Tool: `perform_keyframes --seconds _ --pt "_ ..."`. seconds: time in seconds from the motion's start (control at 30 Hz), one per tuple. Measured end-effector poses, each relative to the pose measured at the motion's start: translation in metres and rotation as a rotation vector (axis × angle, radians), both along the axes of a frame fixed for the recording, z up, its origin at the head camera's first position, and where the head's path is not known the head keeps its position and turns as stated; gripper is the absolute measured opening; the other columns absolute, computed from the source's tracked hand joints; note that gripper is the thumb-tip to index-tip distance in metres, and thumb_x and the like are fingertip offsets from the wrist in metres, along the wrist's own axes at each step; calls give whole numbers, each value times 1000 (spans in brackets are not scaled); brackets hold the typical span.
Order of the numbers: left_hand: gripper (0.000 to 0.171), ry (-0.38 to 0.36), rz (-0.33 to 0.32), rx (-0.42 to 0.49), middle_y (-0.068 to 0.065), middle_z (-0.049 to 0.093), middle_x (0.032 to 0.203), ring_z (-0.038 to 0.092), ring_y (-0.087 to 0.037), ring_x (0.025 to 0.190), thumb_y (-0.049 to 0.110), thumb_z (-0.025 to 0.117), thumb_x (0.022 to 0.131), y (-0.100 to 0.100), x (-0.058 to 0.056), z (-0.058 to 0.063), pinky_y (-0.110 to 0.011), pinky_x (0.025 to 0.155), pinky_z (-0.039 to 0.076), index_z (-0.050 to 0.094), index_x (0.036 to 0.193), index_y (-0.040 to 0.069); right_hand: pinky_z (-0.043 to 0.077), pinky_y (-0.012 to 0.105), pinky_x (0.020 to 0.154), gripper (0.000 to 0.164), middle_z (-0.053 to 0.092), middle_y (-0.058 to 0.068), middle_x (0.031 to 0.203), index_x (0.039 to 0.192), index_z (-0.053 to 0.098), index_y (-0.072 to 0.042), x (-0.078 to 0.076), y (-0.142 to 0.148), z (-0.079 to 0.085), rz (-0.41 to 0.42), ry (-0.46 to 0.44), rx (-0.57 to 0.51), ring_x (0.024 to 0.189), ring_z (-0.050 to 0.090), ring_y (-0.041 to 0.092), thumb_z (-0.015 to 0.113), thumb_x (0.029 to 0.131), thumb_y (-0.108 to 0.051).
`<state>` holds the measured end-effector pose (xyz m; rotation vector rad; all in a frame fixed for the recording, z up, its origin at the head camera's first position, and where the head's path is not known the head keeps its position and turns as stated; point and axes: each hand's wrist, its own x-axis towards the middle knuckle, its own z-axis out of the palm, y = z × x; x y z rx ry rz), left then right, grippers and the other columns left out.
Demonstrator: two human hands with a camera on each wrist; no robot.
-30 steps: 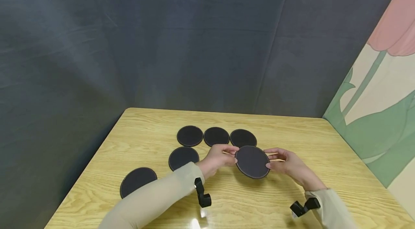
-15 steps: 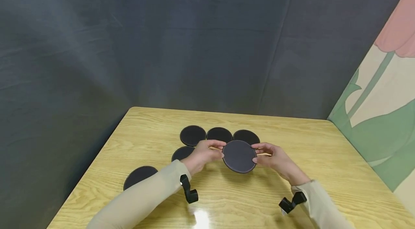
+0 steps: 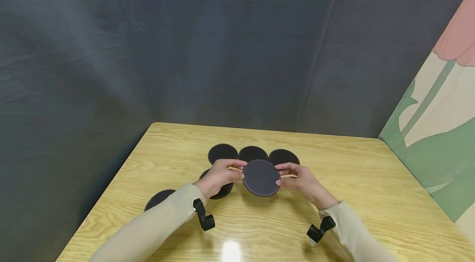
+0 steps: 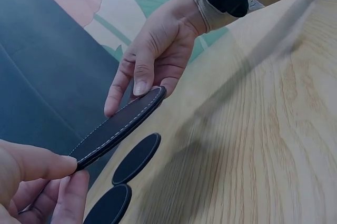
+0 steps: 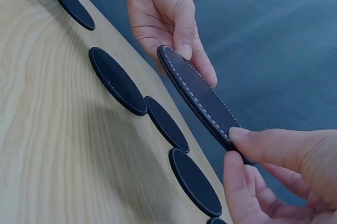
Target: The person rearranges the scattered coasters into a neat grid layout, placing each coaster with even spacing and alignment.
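Note:
A round dark coaster (image 3: pixel 261 178) with pale edge stitching is held above the table, tilted toward the head camera. My left hand (image 3: pixel 221 176) pinches its left edge between thumb and fingers. On the opposite edge, my right hand (image 3: pixel 302 182) pinches it the same way. Both wrist views show the held coaster (image 4: pixel 118 124) lifted clear of the wood, its stitched rim (image 5: pixel 197 98) plain to see. Behind it three matching coasters lie in a row: left (image 3: pixel 222 153), middle (image 3: pixel 253 153) and right (image 3: pixel 283 156). Another coaster (image 3: pixel 222 191) lies partly hidden under my left hand.
One more coaster (image 3: pixel 159 199) lies at the left of the wooden table (image 3: pixel 267 233), partly covered by my left forearm. A dark curtain (image 3: pixel 237 47) hangs behind the table. To the right stands a wall with a painted flower (image 3: pixel 434 101).
Both hands have carried the held coaster leftward and slightly away from me, gripping its edges throughout. The coasters on the table keep their arrangement; the head view has shifted a little.

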<state>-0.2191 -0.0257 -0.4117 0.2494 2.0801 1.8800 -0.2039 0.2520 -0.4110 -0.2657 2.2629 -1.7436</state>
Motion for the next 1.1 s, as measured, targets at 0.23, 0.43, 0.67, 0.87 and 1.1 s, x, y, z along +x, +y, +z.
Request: perform_keyframes --seconds 0.23,0.43,0.67,0.87,1.1 --pt "43 4 11 18 -17 62 121 62 -14 94 -4 68 81 -10 -2 -7 -30 84 56 65 123 0 59 34 81 52 57 18 109 127 55 6 -2 -11 -2 11 13 6 92 61 19 76 82 -6" --pt "43 -18 19 39 -19 60 117 63 -13 87 -6 66 80 -13 0 -14 -30 82 57 63 123 -4 56 26 73 50 57 16 105 124 57 7 -4 -17 -5 8 13 34 85 61 16 77 80 -4" --pt "44 -61 30 38 -15 61 109 65 -12 81 -10 62 78 -14 1 -21 -27 76 58 64 121 -5 52 25 68 47 58 15 103 121 59 6 -7 -20 -12 11 26 82 86 58 17 78 79 -4" --pt "45 -66 45 33 -15 61 107 64 -13 80 -12 61 76 -13 -1 -27 -26 73 57 65 120 -4 54 25 68 44 57 17 103 119 60 7 -9 -23 -19 3 41 88 86 56 18 77 78 -1" --pt "44 -58 52 14 -16 62 106 63 -13 80 -13 61 76 -11 0 -32 -25 72 57 65 119 -5 57 28 69 46 53 17 104 119 57 10 -9 -26 -21 16 2 53 78 60 14 76 77 4"
